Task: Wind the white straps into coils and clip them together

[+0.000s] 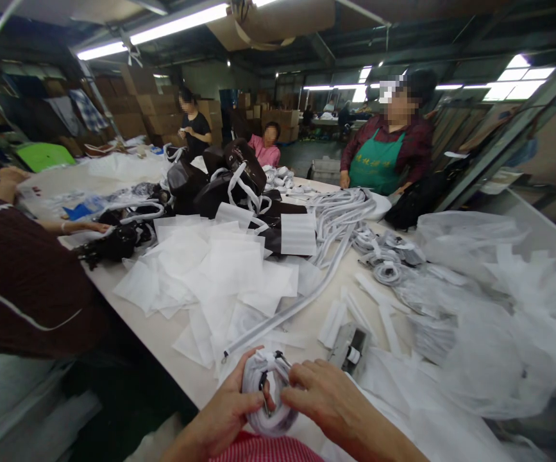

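Observation:
Close to my body, my left hand (242,398) grips a coiled strap (275,420) wrapped in white, its thumb reaching into the ring's middle. A metal clip with a dark end shows inside the coil. My right hand (313,391) is on the coil's right side, thumb and fingers pinched at its edge near another dark clip. Just beyond, a long strap (292,308) with a clip at its near end runs up the table to a bundle of straps (338,215). A grey tape dispenser (349,346) stands right of my hands.
White foam sheets (210,263) are heaped left of the long strap, with dark bags (215,186) behind. Coiled straps (386,266) and clear plastic bags (480,333) lie at right. A person in a green apron (376,160) stands across the table; another person's arm reaches in from left.

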`<control>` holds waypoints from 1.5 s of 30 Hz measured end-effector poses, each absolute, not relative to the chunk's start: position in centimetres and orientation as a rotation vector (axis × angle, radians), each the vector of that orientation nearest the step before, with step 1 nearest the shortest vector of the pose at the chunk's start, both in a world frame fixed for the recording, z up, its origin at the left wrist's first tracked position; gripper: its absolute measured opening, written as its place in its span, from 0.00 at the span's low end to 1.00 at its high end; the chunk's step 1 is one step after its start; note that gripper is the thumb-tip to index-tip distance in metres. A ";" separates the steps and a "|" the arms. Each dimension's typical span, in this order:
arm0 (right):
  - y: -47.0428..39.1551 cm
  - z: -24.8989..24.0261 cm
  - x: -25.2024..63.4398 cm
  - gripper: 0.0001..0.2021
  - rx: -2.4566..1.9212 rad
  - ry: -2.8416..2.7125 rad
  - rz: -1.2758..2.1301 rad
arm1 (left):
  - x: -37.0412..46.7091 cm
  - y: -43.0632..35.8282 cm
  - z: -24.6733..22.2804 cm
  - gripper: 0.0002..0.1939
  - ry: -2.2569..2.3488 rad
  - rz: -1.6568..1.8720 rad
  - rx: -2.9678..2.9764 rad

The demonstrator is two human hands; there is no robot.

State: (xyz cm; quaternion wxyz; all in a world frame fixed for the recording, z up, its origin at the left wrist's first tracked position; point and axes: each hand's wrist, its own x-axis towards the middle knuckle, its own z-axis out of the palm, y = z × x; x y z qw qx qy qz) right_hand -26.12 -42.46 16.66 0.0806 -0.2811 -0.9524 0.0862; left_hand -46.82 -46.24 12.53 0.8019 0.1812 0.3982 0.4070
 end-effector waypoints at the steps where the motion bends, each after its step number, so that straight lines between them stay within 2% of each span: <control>1: -42.3 16.8 -26.4 0.02 -0.812 -2.807 0.265 | -46.8 -46.3 12.6 0.47 0.834 0.849 0.387; 4: -42.3 16.1 -27.4 0.06 -0.773 -2.670 0.266 | -46.8 -46.4 12.7 0.49 0.779 0.813 0.395; 7: -42.8 14.3 -27.5 0.07 -0.968 -2.451 0.422 | -46.6 -46.7 12.7 0.49 0.810 0.841 0.401; 10: -44.1 12.7 -26.7 0.22 -1.371 -2.018 0.704 | -46.1 -47.0 12.4 0.49 0.898 0.939 0.403; 13: -45.7 11.7 -26.2 0.26 -1.658 -1.524 1.088 | -45.5 -47.0 12.2 0.50 1.010 1.021 0.379; 15: -46.8 11.2 -26.6 0.28 -1.637 -1.316 1.385 | -45.1 -46.9 12.3 0.50 1.039 1.068 0.371; 18: -47.7 10.1 -27.8 0.26 -1.290 -1.123 1.653 | -44.6 -46.6 12.7 0.52 1.006 1.105 0.380; 22: -47.8 8.8 -28.7 0.21 -1.122 -1.081 1.586 | -44.3 -46.5 12.7 0.52 0.947 1.105 0.393; 26: -48.2 7.8 -28.6 0.28 -1.406 -1.181 1.438 | -44.3 -46.8 11.8 0.51 0.882 1.047 0.495; 29: -48.9 7.0 -28.7 0.34 -1.459 -1.297 1.297 | -44.3 -47.0 11.8 0.49 0.940 1.061 0.598; 32: -49.0 6.7 -28.4 0.36 -1.503 -1.504 0.979 | -44.2 -47.1 12.4 0.47 1.089 1.122 0.664; 34: -48.6 7.1 -27.9 0.27 -1.545 -1.658 0.752 | -44.1 -47.2 12.7 0.47 1.121 1.154 0.677; 37: -47.8 8.4 -27.1 0.08 -1.390 -1.879 0.652 | -43.9 -47.3 12.9 0.48 1.089 1.142 0.683; 39: -47.4 9.3 -27.1 0.07 -1.247 -1.943 0.594 | -44.0 -47.3 12.7 0.49 1.043 1.099 0.664; 41: -47.3 9.9 -27.3 0.11 -1.195 -1.903 0.542 | -44.1 -47.3 12.5 0.49 0.993 1.063 0.637; 45: -47.4 10.4 -27.6 0.08 -1.324 -1.834 0.634 | -44.1 -47.4 11.6 0.51 0.886 1.043 0.582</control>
